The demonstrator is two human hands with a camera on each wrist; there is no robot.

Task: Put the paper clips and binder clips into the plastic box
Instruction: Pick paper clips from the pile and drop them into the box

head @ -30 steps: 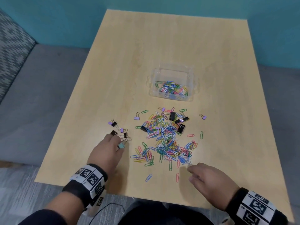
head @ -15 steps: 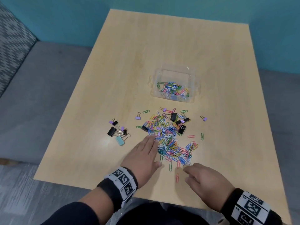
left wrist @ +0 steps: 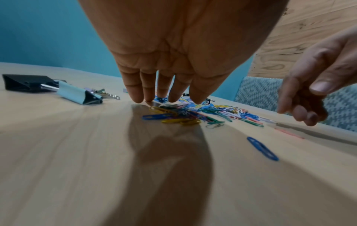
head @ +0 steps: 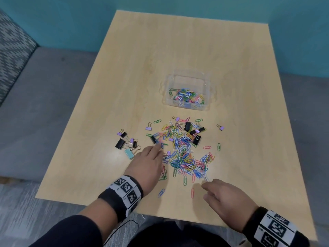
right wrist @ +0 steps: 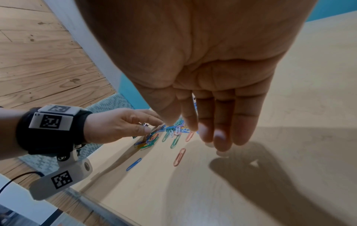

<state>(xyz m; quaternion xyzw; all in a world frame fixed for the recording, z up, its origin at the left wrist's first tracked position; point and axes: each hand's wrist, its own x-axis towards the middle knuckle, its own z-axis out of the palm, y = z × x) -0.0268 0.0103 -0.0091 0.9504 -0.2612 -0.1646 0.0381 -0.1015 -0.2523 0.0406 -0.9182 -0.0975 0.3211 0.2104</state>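
Observation:
A heap of coloured paper clips [head: 185,154] with black and purple binder clips [head: 195,136] mixed in lies mid-table, in front of the clear plastic box [head: 188,81], which holds several paper clips. A second group of binder clips [head: 127,143] lies to the left. My left hand [head: 151,157] lies flat, fingers straight, at the heap's left edge; in the left wrist view its fingertips [left wrist: 139,99] touch the table beside the clips [left wrist: 179,116]. My right hand [head: 219,191] hovers at the heap's near right, fingers loosely bent, holding nothing. Loose clips [head: 161,192] lie near the front edge.
The wooden table [head: 178,50] stands against a teal wall, with a grey bench on both sides. A lone purple binder clip [head: 220,127] and single paper clips [head: 218,147] lie right of the heap. The table's front edge runs close under both wrists.
My left hand left the binder clip group on the left and slid right and forward to the heap's left edge, flattening out. The right hand barely moved.

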